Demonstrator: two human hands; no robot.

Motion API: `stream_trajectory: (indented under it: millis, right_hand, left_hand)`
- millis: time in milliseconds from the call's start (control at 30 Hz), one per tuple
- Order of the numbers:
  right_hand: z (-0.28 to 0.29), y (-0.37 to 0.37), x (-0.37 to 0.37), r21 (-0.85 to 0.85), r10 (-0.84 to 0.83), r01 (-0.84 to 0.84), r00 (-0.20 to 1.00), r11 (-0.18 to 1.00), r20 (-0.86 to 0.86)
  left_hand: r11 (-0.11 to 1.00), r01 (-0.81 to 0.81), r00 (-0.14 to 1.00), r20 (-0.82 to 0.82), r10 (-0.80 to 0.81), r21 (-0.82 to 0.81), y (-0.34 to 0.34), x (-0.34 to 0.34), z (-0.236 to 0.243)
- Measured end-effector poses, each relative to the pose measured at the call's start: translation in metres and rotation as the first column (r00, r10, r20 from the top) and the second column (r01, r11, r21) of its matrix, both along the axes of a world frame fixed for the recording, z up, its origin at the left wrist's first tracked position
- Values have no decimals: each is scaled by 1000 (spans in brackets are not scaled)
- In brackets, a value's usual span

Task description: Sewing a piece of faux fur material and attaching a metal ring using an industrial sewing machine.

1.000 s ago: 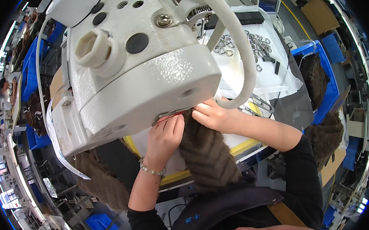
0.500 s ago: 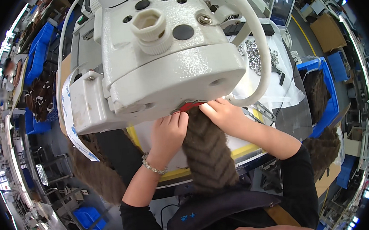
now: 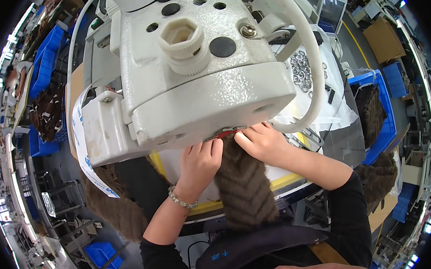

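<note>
A long strip of brown fur [image 3: 245, 185] with a chevron pattern runs from under the head of a white sewing machine [image 3: 208, 97] down toward my lap. My left hand [image 3: 201, 161] grips its left edge close below the machine head, fingers bent and pressed together. On the right edge, my right hand [image 3: 262, 142] is closed on the strip, its thumb pointing toward the middle. A red part [image 3: 224, 133] shows at the machine's lower rim between my hands. The machine head hides my fingertips, the needle area and the strip's far end.
Metal rings [image 3: 302, 71] lie on white sheeting at the right, with scissors-like metal tools [image 3: 310, 139] nearer my right forearm. A blue bin [image 3: 385, 117] holding brown fur stands farther right. More fur [image 3: 115, 206] hangs at the left. A white hose [image 3: 316, 77] curves beside the machine.
The machine sits slightly lower in the picture as the view shifts. Both hands stay at the fur strip's edges, with only a slight shift.
</note>
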State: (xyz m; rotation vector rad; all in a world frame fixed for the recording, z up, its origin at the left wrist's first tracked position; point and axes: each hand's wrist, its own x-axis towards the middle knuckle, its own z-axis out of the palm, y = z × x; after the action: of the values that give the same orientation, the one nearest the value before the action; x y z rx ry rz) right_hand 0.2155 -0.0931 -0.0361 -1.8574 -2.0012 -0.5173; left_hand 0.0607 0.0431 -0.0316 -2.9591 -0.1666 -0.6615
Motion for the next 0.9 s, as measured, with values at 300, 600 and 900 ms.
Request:
stream_trajectory:
  millis: [300,600,900]
  right_hand:
    - [4,-2,-1,-42,-14,13,999,999,-32]
    - [3,-5,-2,-20,-43,42,999,999,-20]
    - [4,-6,0,-44,-64,61,995,997,-79]
  left_hand:
    - [993,20,999,-43,-25,-118,1,-3,4]
    - [993,-9,999,-51,3,-117,1,-2,2]
    - [1000,21,998,54,-20,-5,4,3,2]
